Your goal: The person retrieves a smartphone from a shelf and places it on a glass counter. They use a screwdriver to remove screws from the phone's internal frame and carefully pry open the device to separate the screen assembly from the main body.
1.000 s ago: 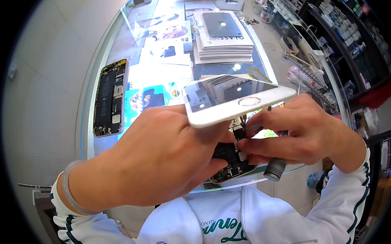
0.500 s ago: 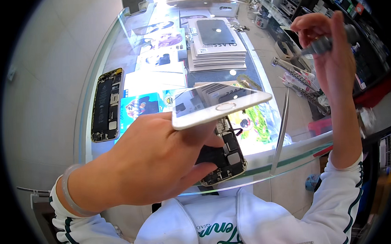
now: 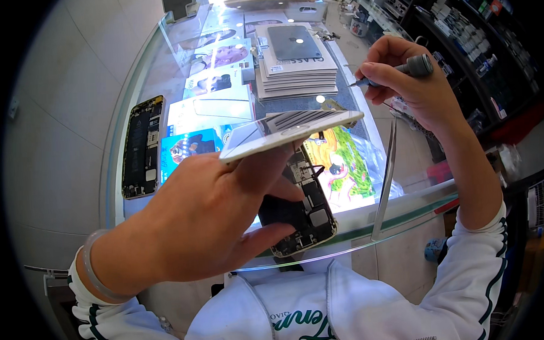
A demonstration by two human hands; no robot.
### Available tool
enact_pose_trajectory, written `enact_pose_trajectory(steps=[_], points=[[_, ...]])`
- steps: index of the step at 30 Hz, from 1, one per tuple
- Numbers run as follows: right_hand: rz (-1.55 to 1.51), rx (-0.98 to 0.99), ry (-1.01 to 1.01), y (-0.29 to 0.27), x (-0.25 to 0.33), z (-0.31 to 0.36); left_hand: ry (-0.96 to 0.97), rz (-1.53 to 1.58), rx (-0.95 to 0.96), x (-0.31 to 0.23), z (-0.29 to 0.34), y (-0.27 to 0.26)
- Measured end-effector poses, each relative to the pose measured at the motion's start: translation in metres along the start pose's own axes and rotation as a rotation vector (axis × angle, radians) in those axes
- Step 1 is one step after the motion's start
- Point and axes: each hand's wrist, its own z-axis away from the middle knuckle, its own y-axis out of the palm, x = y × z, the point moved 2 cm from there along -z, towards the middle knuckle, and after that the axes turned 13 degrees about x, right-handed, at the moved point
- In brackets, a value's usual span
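Observation:
My left hand (image 3: pixel 192 212) grips an opened phone near the counter's front edge. The phone's white screen panel (image 3: pixel 292 133) is tilted up over the back of my fingers. Below it, my thumb and a finger are on the phone body (image 3: pixel 318 218), whose inner parts show; my hand covers part of it. Off to the right and raised, my right hand (image 3: pixel 410 84) has its fingers closed around a grey screwdriver (image 3: pixel 420 65), with the thin tip pointing left toward the counter. The screwdriver is apart from the phone.
A second opened phone body (image 3: pixel 142 147) lies at the left edge of the glass counter (image 3: pixel 346 236). Metal tweezers (image 3: pixel 385 184) are at the front right. Farther back stands a stack of flat boxes (image 3: pixel 299 84) beside printed packages. Crowded shelves (image 3: pixel 459 31) stand at the right.
My right hand has come left and down with the screwdriver, its tip now nearer the counter. The screen panel in my left hand has shifted slightly left and tilts flatter.

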Motion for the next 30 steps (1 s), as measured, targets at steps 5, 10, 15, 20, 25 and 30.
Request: enact_pose_trajectory(steps=[5,10,15,20,25,30], points=[[0.007,-0.018,0.007,0.001,0.001,0.0,0.014,0.005,-0.005,0.0,-0.001,0.0],[0.024,-0.01,-0.008,0.001,0.001,0.0,0.012,0.001,0.005,0.0,-0.001,-0.001],[0.018,-0.033,-0.004,0.0,0.002,0.001,0.022,0.001,0.002,0.001,-0.002,0.0],[0.031,0.076,-0.106,0.002,0.016,0.008,-0.008,0.007,0.024,-0.003,-0.001,-0.002],[0.143,0.293,-0.481,0.01,0.03,0.022,0.0,-0.01,0.013,-0.002,-0.002,-0.001],[0.331,0.43,-0.689,0.028,0.037,0.024,0.037,-0.011,0.009,0.0,-0.004,-0.001]])
